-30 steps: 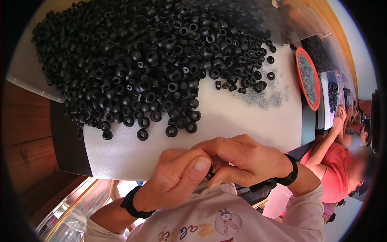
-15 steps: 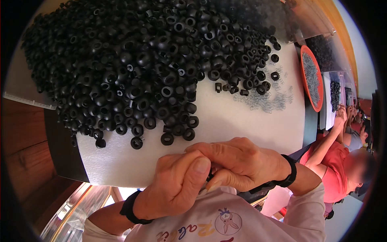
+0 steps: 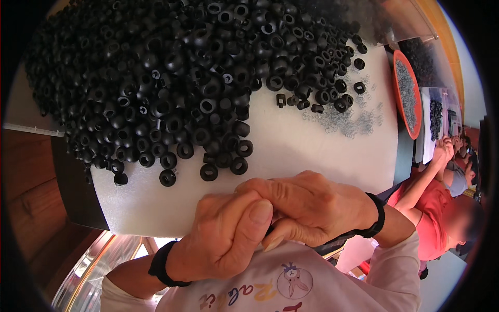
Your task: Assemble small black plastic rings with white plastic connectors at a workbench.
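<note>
Close to my body, in front of the table edge, my left hand [image 3: 231, 234] and my right hand [image 3: 306, 208] are pressed together with bent fingers. Between my left thumb and the right fingertips shows a sliver of a small black plastic piece [image 3: 270, 231]; the fingers cover most of it. Beyond them spreads a big heap of round, hollow black plastic cord-lock pieces [image 3: 156, 104]. To the right of the heap lie loose small metal springs [image 3: 348, 122], with several small square black plungers [image 3: 281, 100] beside them.
A white sheet [image 3: 291, 151] covers the table under the heap. At the right stands an orange dish [image 3: 397, 67] filled with springs. Farther right are a box of black pieces [image 3: 435, 119] and a person in a red shirt [image 3: 423, 213]. A clear panel [image 3: 410, 26] rises behind.
The heap and table sit slightly higher in the picture as the view shifts. My hands stay closed together around the small black piece, with little visible change in grip.
</note>
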A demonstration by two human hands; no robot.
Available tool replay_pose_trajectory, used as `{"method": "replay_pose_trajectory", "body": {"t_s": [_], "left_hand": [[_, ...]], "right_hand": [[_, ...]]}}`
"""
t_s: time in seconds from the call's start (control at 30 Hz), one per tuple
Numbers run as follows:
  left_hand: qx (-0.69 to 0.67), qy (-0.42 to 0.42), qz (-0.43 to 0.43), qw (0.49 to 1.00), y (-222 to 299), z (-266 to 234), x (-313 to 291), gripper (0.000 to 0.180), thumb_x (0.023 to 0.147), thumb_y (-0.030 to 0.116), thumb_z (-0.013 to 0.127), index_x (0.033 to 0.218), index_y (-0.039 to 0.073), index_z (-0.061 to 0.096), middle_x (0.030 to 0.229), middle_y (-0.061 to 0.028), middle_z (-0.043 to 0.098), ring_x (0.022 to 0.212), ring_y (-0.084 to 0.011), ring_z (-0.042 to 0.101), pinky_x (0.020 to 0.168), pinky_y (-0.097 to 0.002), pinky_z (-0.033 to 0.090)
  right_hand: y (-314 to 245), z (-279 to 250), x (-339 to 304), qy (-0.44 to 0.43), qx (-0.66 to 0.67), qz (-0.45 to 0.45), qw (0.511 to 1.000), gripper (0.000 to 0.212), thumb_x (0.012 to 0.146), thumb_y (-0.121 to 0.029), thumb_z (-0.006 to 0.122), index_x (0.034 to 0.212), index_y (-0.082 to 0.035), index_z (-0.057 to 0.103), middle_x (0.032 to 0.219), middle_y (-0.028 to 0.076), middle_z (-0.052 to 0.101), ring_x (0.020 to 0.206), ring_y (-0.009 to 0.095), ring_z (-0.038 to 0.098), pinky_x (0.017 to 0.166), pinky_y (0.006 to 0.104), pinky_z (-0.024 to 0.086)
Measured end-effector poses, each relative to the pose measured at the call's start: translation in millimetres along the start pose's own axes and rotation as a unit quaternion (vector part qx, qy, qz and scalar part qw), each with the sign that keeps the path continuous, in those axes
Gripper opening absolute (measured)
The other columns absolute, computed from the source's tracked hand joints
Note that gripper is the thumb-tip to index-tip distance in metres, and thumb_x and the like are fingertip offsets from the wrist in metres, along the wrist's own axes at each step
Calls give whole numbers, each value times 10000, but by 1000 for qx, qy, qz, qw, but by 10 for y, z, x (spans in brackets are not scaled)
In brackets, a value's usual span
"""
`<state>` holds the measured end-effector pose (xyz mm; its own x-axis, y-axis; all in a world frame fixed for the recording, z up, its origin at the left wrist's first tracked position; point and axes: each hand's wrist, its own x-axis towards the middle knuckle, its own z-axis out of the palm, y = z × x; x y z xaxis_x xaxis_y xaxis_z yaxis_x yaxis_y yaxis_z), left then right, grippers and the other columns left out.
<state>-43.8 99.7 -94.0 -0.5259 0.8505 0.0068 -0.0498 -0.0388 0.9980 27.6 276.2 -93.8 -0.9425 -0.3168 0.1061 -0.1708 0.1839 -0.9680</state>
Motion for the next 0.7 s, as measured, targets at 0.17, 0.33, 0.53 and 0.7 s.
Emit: {"method": "replay_pose_trajectory", "body": {"t_s": [0.17, 0.33, 0.53, 0.7], "left_hand": [[36, 19, 63, 997, -60, 22, 12, 209, 954, 71, 451, 801, -50, 526, 621, -122, 531, 492, -289, 528, 453, -359, 417], [31, 31, 42, 998, -61, 20, -3, 205, 947, 61, 456, 788, -45, 529, 598, -112, 507, 458, -274, 494, 428, -357, 396], [20, 23, 45, 999, -82, 11, -38, 136, 929, 25, 477, 831, -50, 532, 607, -115, 491, 453, -261, 484, 404, -355, 366], [142, 62, 160, 975, -159, 39, -33, 121, 936, 10, 462, 879, -59, 544, 612, -119, 473, 461, -260, 468, 409, -336, 354]], "right_hand": [[30, 4, -13, 11, -27, -20, 999, 467, 874, -226, 654, 1145, 109, 476, 753, 183, 568, 637, 365, 592, 535, 397, 463], [46, 33, 9, 25, -31, -38, 998, 479, 862, -229, 667, 1146, 110, 482, 757, 180, 575, 629, 350, 594, 527, 385, 463], [59, 52, 13, 31, -49, -38, 998, 496, 855, -239, 677, 1150, 113, 490, 766, 185, 580, 635, 344, 600, 531, 380, 478], [46, 72, 6, 32, -16, -8, 999, 476, 853, -243, 681, 1124, 110, 509, 780, 189, 587, 650, 352, 603, 555, 378, 485]]}}
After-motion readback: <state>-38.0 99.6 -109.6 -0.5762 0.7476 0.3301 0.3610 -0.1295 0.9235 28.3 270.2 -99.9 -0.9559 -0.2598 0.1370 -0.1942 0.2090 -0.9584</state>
